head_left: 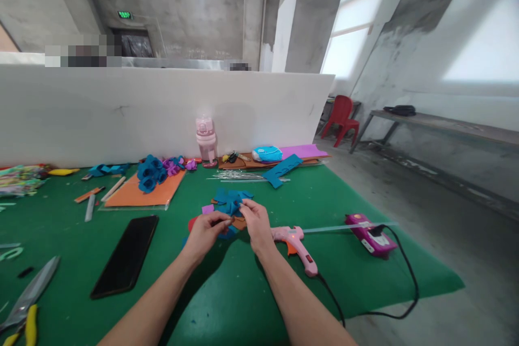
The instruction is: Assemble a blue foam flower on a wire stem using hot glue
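Note:
Both my hands meet over the green mat (251, 292) and pinch a small blue felt piece (232, 206) between their fingertips. My left hand (206, 233) grips it from the lower left, my right hand (254, 221) from the right. Under the hands lie more blue, purple and orange felt scraps (207, 208). A pink hot glue gun (298, 246) rests on the mat just right of my right wrist, with a glue stick (336, 227) poking out of its back.
A black phone (126, 255) lies to the left, scissors (30, 294) at the far left edge. Finished blue felt flowers (149, 173) sit on an orange sheet (140, 194). A pink bottle (206, 140), a magenta power strip (370, 234) and a black cord (409, 281) are nearby.

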### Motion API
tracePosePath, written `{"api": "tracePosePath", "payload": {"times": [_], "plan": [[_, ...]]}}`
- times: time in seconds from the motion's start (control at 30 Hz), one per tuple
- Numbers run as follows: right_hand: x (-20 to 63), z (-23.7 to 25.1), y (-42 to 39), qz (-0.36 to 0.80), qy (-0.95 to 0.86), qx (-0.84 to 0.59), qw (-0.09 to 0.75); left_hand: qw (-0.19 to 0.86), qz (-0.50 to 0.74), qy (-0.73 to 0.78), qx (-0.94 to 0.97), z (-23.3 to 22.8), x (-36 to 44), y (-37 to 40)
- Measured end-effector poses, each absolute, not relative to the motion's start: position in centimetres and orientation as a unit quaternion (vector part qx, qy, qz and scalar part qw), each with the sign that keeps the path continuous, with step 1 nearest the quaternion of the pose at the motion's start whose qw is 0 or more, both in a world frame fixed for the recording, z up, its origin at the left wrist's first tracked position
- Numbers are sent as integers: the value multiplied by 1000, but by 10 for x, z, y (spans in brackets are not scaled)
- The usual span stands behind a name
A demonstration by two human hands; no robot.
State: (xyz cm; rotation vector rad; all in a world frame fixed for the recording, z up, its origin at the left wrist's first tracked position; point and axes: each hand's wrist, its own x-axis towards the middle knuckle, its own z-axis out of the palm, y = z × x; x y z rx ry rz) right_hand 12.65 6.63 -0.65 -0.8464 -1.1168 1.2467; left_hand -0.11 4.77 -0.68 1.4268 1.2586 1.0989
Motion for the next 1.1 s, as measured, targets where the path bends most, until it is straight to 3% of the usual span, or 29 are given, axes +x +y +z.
{"api": "tracePosePath", "payload": {"times": [1.1], "plan": [[123, -17, 68, 515, -427, -431, 605, 484, 469, 530, 515, -13, -2, 50]]}}
